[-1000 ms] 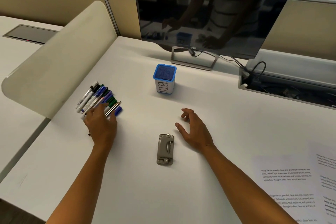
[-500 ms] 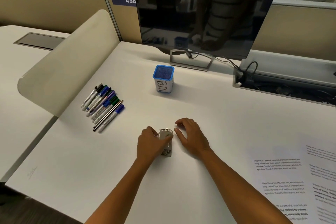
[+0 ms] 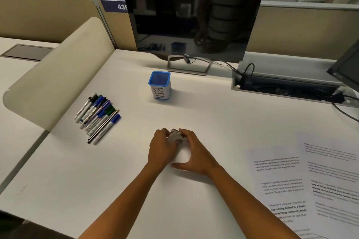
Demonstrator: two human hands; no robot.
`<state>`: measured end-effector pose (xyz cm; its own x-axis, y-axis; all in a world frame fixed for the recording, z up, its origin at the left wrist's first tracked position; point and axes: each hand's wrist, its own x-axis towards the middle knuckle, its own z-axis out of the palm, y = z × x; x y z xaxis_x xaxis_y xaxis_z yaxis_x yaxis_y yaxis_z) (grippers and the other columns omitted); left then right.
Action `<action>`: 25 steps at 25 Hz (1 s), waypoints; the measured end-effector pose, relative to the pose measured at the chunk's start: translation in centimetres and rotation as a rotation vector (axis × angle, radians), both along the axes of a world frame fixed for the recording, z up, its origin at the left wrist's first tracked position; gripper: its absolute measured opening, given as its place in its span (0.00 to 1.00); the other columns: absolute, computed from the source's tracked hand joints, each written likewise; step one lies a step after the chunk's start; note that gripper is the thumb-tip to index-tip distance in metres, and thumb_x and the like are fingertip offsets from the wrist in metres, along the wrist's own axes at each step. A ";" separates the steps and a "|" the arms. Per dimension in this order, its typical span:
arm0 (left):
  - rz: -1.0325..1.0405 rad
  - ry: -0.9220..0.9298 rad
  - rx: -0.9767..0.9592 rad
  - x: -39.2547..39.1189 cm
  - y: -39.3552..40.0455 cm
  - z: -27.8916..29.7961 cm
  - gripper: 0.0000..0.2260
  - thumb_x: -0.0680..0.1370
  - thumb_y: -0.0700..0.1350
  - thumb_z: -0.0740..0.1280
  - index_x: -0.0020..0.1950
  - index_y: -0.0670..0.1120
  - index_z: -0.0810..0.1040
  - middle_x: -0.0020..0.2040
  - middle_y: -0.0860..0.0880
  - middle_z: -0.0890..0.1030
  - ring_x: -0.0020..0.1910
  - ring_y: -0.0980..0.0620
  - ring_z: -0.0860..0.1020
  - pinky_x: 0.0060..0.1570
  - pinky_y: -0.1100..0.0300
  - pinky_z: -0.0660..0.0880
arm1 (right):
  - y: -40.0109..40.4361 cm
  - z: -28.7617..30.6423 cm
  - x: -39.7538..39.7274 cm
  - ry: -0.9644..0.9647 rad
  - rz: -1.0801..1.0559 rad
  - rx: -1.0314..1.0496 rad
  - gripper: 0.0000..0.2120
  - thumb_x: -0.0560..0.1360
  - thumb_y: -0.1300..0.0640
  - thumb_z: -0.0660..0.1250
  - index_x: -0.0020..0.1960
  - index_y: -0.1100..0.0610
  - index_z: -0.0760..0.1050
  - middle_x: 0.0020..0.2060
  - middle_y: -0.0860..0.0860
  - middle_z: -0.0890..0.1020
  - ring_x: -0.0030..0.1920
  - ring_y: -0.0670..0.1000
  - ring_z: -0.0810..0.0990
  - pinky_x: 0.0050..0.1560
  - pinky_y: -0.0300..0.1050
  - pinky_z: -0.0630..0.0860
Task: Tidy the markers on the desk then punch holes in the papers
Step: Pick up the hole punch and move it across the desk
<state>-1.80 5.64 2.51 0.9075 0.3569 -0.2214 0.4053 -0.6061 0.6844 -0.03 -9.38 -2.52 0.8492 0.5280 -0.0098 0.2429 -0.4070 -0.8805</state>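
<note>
A grey metal hole punch (image 3: 175, 137) sits mid-desk, mostly covered by both hands and blurred. My left hand (image 3: 162, 148) grips its left side with curled fingers. From the right, my right hand (image 3: 197, 154) curls over it, fingertips on its top and thumb stretched below. Several markers and a pencil (image 3: 97, 116) lie side by side in a neat row at the left, untouched. A blue-rimmed pot labelled BIN (image 3: 159, 85) stands upright behind the hands, and I see nothing inside it. Printed papers (image 3: 281, 180) lie at the right.
A dark monitor (image 3: 192, 15) on a metal stand is at the back. To its right is a cable trough (image 3: 281, 87) with wires. A beige curved divider (image 3: 54, 83) borders the desk on the left. More sheets (image 3: 334, 172) reach the right edge.
My left hand left the markers and moved right onto the hole punch. My right hand closed in on it from the right, and both now hold it.
</note>
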 end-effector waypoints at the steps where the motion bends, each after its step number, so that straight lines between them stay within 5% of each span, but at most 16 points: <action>1: -0.029 -0.008 0.010 0.3 -1.0 0.3 0.11 0.77 0.51 0.67 0.51 0.44 0.75 0.52 0.48 0.77 0.46 0.48 0.78 0.44 0.56 0.73 | -0.4 0.1 -0.2 0.004 -0.028 0.026 0.50 0.61 0.43 0.81 0.75 0.48 0.56 0.71 0.38 0.65 0.70 0.39 0.66 0.68 0.33 0.67; 6: -0.201 -0.044 0.100 2.8 -6.1 1.5 0.12 0.77 0.51 0.67 0.54 0.45 0.74 0.54 0.47 0.77 0.48 0.48 0.76 0.47 0.54 0.75 | -4.0 0.4 0.5 -0.065 -0.254 0.040 0.47 0.62 0.46 0.80 0.74 0.51 0.59 0.70 0.43 0.68 0.70 0.41 0.67 0.69 0.37 0.69; 10: -0.306 -0.083 0.064 4.8 -9.9 2.5 0.11 0.76 0.52 0.68 0.54 0.46 0.75 0.53 0.48 0.77 0.47 0.48 0.78 0.45 0.55 0.76 | -7.6 1.0 2.1 -0.128 -0.347 -0.049 0.50 0.62 0.46 0.80 0.76 0.52 0.58 0.70 0.45 0.69 0.69 0.42 0.68 0.66 0.25 0.64; 14: -0.380 -0.187 -0.142 7.4 -12.7 2.3 0.13 0.79 0.56 0.65 0.53 0.47 0.75 0.51 0.52 0.80 0.45 0.52 0.81 0.43 0.56 0.79 | -11.5 1.1 4.0 -0.208 -0.493 -0.098 0.47 0.59 0.43 0.79 0.72 0.53 0.63 0.67 0.46 0.73 0.66 0.45 0.73 0.64 0.39 0.74; 17: -0.347 -0.170 -0.257 9.4 -13.4 -0.1 0.18 0.81 0.59 0.59 0.59 0.47 0.75 0.58 0.50 0.81 0.57 0.50 0.79 0.51 0.60 0.74 | -14.3 1.2 6.2 -0.199 -0.673 -0.115 0.46 0.59 0.39 0.79 0.71 0.53 0.64 0.65 0.48 0.74 0.63 0.47 0.74 0.62 0.41 0.75; 21: -0.430 -0.079 -0.045 11.5 -13.0 -5.2 0.26 0.81 0.59 0.58 0.74 0.45 0.67 0.74 0.47 0.70 0.75 0.47 0.66 0.74 0.51 0.62 | -17.7 0.9 9.6 -0.138 -0.922 -0.132 0.46 0.59 0.39 0.80 0.70 0.53 0.64 0.64 0.50 0.75 0.63 0.51 0.75 0.61 0.48 0.77; 25: -0.654 -0.127 0.298 12.2 -11.7 -8.1 0.31 0.82 0.61 0.54 0.81 0.47 0.54 0.82 0.50 0.51 0.81 0.49 0.46 0.78 0.51 0.43 | -19.7 0.7 13.1 -0.079 -1.100 -0.168 0.46 0.60 0.40 0.80 0.69 0.55 0.65 0.63 0.52 0.75 0.61 0.54 0.76 0.59 0.52 0.79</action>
